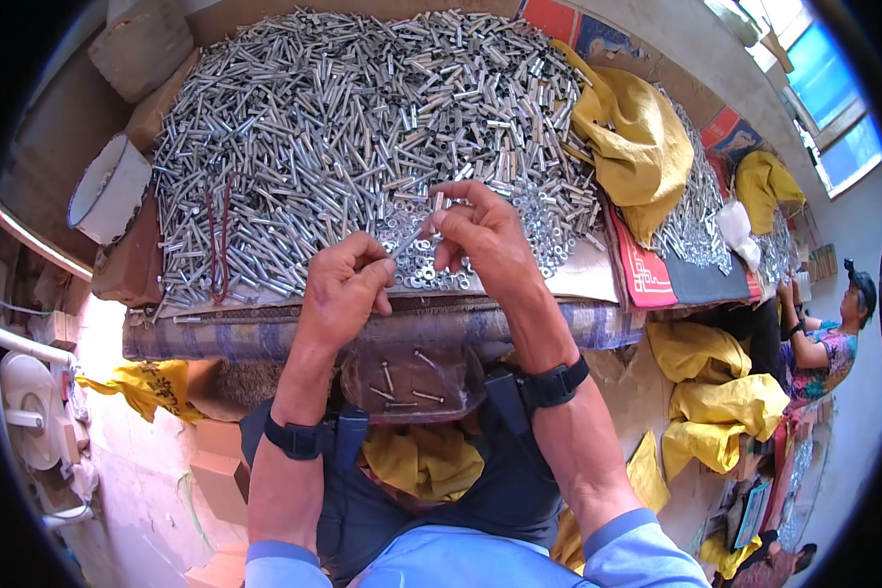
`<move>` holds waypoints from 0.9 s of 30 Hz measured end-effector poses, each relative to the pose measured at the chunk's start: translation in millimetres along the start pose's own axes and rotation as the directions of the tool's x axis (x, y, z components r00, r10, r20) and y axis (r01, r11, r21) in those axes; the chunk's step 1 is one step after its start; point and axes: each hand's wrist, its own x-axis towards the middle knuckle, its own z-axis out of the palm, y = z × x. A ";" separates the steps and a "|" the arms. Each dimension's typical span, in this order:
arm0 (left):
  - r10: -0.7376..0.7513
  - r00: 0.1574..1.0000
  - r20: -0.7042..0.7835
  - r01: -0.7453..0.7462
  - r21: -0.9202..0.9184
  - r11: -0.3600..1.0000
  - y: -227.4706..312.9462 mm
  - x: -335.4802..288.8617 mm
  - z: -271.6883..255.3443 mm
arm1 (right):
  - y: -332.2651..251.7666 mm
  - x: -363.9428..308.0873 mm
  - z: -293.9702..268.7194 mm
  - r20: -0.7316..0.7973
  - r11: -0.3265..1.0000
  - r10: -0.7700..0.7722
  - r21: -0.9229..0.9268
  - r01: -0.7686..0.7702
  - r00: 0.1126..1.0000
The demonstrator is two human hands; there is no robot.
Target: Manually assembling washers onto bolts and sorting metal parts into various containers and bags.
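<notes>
My left hand (343, 286) is closed, thumb and fingertips pinching one end of a slim silver bolt (411, 241). The bolt slants up and to the right toward my right hand (490, 235). There my thumb and bent forefinger pinch a small silver piece, which looks like a metal sleeve (439, 202), at the bolt's other end. Whether the two parts are joined I cannot tell. Just beneath both hands lie loose washers and nuts (423, 265). Behind them spreads a large heap of silver bolts and sleeves (363, 118) on the table.
A transparent-covered tray (412, 365) with several bolts sits at my lap. A red cord (218, 240) lies on the heap's left, near a white basin (111, 191). Yellow sacks (637, 137) rest at the right. Farther right, another person (823, 343) sits by more metal parts.
</notes>
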 end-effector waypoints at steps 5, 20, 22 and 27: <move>-0.005 1.000 0.017 0.005 -0.002 1.000 0.7 -2.5 0.5 | 4.0 2.4 12.8 -0.054 0.998 -0.044 0.035 0.046 0.998; -0.037 0.999 -0.010 0.036 -0.101 0.994 -1.0 -3.3 8.1 | 7.3 -4.2 14.7 0.093 0.989 -0.083 -0.112 0.093 0.992; 0.015 0.998 0.069 -0.004 -0.156 0.988 -3.0 -2.8 7.6 | 2.7 -5.8 15.1 0.104 0.990 -0.031 -0.131 0.045 0.994; -0.102 0.990 0.100 0.107 -0.046 0.993 -1.8 -2.0 2.9 | 3.5 -6.2 -15.4 -0.059 0.817 0.056 -0.571 -0.080 0.997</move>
